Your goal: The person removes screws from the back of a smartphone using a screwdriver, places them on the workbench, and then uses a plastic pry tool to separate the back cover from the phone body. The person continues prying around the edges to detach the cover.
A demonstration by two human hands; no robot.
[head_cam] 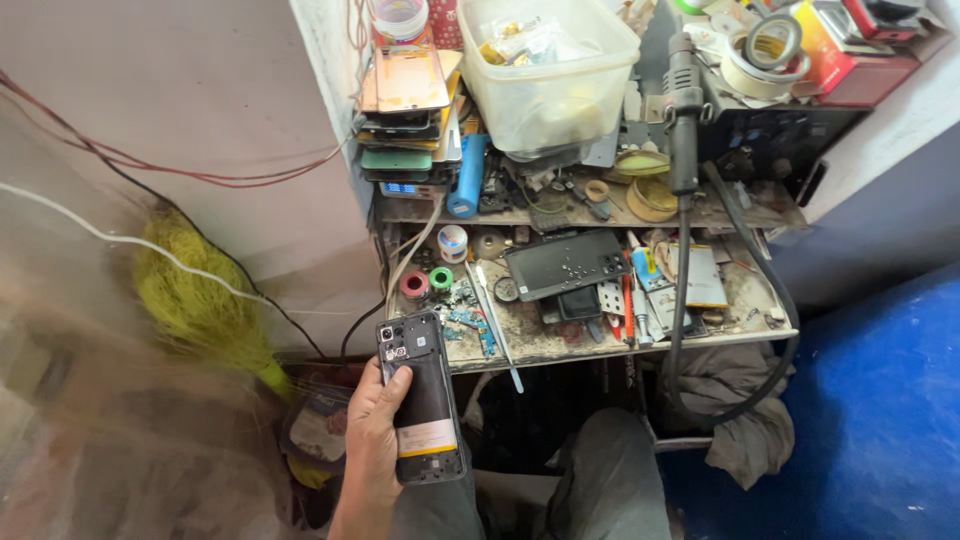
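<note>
- Head view: an opened phone (422, 398), with its back cover off and the black inside and camera part showing, is being held in the left hand (372, 440).
- The phone is being gripped from its left edge: the fingers (398, 383) are being wrapped over its upper part, and the palm is being kept behind it.
- The phone is being held upright, just below the front left corner of the bench (560, 345) and above the person's knee (610, 480).
- The right hand is not being shown in this view.
- On the bench, a dark phone back (566, 264), a long metal tool (497, 325) and small tape rolls (427, 283) are being kept among many small parts.
- On the shelf above, a stack of phones (405, 120) is lying beside a clear plastic box (545, 75).
- A hot air handle (683, 110) is hanging at the right, with its black hose (680, 300) running down over the bench.
</note>
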